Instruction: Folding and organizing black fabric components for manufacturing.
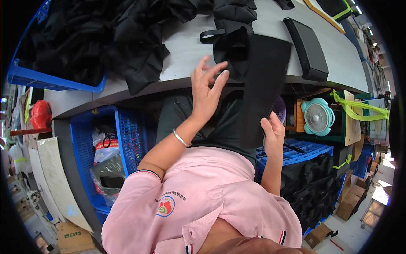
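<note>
Black panel point(266, 91) held upright at the worktable, right hand on its edge

Panel: long, flat, dark, roughly rectangular. Upper end seen against the tabletop, lower end over the lap, leaning slightly to the right at the top.

Right hand point(275, 132): thumb and fingers closed on the panel's right edge near the lower end. Finger placement behind the panel hidden.

Left hand point(205, 96): nothing in it. Fingers spread and partly bent, thumb held out toward the panel, clear gap between them. Raised in front of the table edge; silver bangle point(181, 138) on the wrist.

Grey worktable point(182, 63): black fabric piece point(230, 51) just left of the panel and partly covered by it; black strap loop point(212, 35) at its left side. Well right of these, a separate black flat-sided piece point(308, 51). Far left, large heap of black fabric point(131, 46), part of it in a blue crate point(55, 79), part spread over the tabletop and hanging past its front edge.

Below table level: blue basket point(96, 158) with plastic bags on the left; on the right, teal fan point(318, 117), purple basket point(279, 109) partly hidden by the panel, and black pieces point(314, 186) heaped by a blue slatted tray point(296, 154).
</note>
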The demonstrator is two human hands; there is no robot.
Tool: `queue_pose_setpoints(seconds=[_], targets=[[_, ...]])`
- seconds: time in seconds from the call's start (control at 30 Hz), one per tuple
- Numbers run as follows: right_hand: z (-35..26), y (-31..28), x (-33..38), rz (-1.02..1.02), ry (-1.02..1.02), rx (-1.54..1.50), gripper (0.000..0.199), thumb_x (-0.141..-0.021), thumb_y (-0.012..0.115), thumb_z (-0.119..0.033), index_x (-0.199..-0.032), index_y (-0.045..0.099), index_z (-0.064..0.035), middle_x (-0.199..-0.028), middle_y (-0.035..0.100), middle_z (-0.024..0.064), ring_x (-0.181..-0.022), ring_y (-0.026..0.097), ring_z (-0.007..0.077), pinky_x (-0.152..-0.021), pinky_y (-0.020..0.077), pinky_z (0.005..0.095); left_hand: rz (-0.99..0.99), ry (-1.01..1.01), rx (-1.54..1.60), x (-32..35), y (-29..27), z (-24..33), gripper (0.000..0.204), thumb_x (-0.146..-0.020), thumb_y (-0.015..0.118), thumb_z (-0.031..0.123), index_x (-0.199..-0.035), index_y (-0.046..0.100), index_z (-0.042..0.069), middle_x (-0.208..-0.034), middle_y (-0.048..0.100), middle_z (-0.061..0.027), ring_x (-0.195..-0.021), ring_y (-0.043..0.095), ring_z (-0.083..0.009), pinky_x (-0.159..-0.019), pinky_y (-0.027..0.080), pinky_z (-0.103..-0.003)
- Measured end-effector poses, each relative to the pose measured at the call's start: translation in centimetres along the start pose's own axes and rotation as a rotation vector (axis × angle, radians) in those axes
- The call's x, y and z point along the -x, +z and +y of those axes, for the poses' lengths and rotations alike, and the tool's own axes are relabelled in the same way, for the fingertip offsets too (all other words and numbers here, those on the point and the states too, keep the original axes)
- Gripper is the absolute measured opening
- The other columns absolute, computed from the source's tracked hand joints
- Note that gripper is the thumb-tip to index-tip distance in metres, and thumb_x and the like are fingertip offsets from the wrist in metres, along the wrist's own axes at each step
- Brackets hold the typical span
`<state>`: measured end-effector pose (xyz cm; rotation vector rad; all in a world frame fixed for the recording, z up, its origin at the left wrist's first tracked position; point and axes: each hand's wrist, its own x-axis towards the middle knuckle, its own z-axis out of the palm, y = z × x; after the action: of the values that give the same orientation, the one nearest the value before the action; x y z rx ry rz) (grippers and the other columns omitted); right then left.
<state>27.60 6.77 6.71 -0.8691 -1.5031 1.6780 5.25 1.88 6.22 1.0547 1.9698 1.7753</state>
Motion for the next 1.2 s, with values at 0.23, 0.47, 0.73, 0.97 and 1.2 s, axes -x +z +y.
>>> queue_pose_setpoints(seconds=[0.23, 0.47, 0.73, 0.97, 1.2], targets=[[0.4, 0.9, -1.3, 0.047, 0.026, 0.226, 0.036, -0.096, 0.061, -0.008, -0.130, 0.061, 0.0015, -0.098, 0.070, 0.0029, -0.084, 0.059, 0.0058, -0.076, 0.0480, 0.0208, 0.032, 0.204, -0.126, -5.5, 2.8, -4.2, 0.040, -0.081, 0.058, -0.008, -0.117, 0.071, 0.006, -0.138, 0.057, -0.0071, -0.105, 0.058, -0.0212, -0.087, 0.049, -0.029], [-2.7, 3.4, -2.0, 0.086, -0.238, 0.936, 0.040, -0.090, 0.060, -0.004, -0.130, 0.062, -0.0065, -0.074, 0.062, 0.0185, -0.057, 0.062, 0.0235, -0.059, 0.0490, 0.0340, -0.098, 0.549, -0.199, -5.5, 3.5, -0.6, 0.038, -0.074, 0.052, -0.014, -0.108, 0.066, -0.006, -0.139, 0.060, -0.0035, -0.114, 0.054, -0.0314, -0.089, 0.050, -0.033], [-2.3, 5.5, -4.0, 0.081, -0.374, 1.515, 0.046, -0.084, 0.063, -0.006, -0.129, 0.058, -0.0054, -0.078, 0.064, 0.0117, -0.057, 0.065, 0.0301, -0.051, 0.0528, 0.0388, -0.313, 0.667, -0.122, -3.7, 2.2, 2.4, 0.033, -0.071, 0.053, -0.017, -0.100, 0.066, -0.007, -0.137, 0.061, -0.0062, -0.113, 0.056, -0.0313, -0.088, 0.051, -0.034], [2.6, 3.6, -9.5, 0.083, -0.750, 1.063, 0.019, -0.082, 0.064, -0.008, -0.100, 0.065, -0.0029, -0.077, 0.063, 0.0122, -0.069, 0.067, 0.0338, -0.057, 0.0519, 0.0410, -0.565, 0.603, 0.088, -0.9, 2.4, 3.0, 0.034, -0.070, 0.060, -0.014, -0.099, 0.072, 0.000, -0.131, 0.065, -0.0082, -0.118, 0.057, -0.0309, -0.098, 0.048, -0.035], [0.0, 3.5, -11.3, 0.121, -0.319, 0.362, 0.016, -0.092, 0.059, -0.004, -0.106, 0.064, 0.0038, -0.098, 0.069, 0.0110, -0.084, 0.064, 0.0198, -0.074, 0.0512, 0.0327, -0.259, 0.571, -0.104, -0.1, -0.8, 2.1, 0.074, -0.068, 0.073, 0.006, -0.139, 0.051, 0.005, -0.151, 0.041, -0.0156, -0.129, 0.042, -0.0382, -0.102, 0.042, -0.043]])
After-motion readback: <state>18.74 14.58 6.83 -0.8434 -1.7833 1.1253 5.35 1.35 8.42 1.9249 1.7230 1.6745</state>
